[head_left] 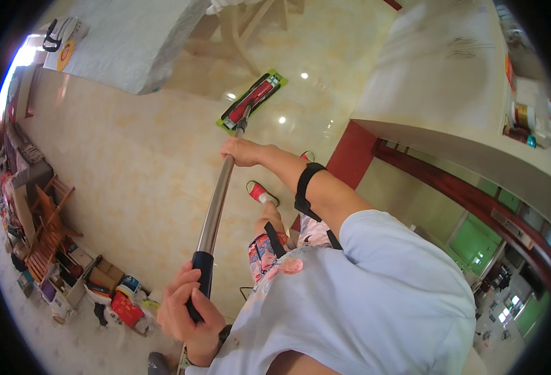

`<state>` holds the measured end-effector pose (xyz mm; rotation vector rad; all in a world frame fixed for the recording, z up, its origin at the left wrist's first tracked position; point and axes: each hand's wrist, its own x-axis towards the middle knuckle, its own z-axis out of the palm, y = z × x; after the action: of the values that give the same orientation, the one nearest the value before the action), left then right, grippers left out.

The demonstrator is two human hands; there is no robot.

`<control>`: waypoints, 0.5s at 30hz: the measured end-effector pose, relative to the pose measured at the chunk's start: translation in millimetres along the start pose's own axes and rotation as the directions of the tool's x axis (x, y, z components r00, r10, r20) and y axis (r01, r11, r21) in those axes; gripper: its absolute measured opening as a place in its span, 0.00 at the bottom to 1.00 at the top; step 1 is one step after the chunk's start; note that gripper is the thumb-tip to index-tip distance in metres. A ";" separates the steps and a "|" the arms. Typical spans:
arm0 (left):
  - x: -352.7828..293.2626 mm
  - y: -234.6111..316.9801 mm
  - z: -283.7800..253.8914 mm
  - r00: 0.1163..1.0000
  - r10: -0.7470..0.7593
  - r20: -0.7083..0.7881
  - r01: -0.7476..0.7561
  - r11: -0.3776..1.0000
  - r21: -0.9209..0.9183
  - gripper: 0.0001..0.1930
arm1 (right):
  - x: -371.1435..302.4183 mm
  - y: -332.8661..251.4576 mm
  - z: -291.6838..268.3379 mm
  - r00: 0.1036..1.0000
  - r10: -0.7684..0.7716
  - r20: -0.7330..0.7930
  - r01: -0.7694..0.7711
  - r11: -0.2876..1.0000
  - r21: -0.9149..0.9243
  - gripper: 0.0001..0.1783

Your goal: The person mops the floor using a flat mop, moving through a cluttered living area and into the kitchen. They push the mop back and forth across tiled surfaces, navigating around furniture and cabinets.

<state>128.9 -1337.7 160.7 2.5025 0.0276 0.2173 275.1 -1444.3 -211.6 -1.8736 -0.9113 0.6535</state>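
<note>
A flat mop slants across the view, its long metal pole (pixel 216 209) running from the lower left up to the floor ahead. Its red plate (pixel 253 102) sits on a bright green pad (pixel 276 80) that lies flat on the shiny floor. My left hand (pixel 191 309) is closed around the dark grip (pixel 204 262) at the pole's upper end. Farther down, my right hand (pixel 241 152) wraps around the pole not far above the mop head. A black strap circles my right arm, and part of another dark band shows at my left wrist.
A table with a grey cover (pixel 135 47) stands at the far left, wooden chair legs (pixel 235 37) beside it. Boxes, bags and a wooden chair (pixel 47 231) line the left side. To the right is a pale cabinet (pixel 438 75) above a dark red strip (pixel 352 153).
</note>
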 end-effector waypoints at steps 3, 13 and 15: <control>11.5 27.5 11.7 0.997 0.035 0.076 -0.032 0.999 -0.030 0.03 | -25.1 15.0 -31.5 0.990 0.010 0.140 -0.008 1.000 -0.017 0.07; 42.6 92.7 44.9 0.955 0.151 0.256 -0.119 0.983 -0.138 0.04 | -167.5 19.6 -77.5 0.987 0.137 -0.080 -0.127 0.984 0.124 0.09; 50.7 94.0 45.8 0.963 0.158 0.218 -0.132 0.983 -0.129 0.02 | -167.4 17.7 -84.5 0.980 0.117 -0.162 -0.102 0.990 0.095 0.10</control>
<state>183.4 -1436.9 187.1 2.4016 -0.2564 -0.0095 246.0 -1627.7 -180.2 -1.8797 -0.6660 0.5824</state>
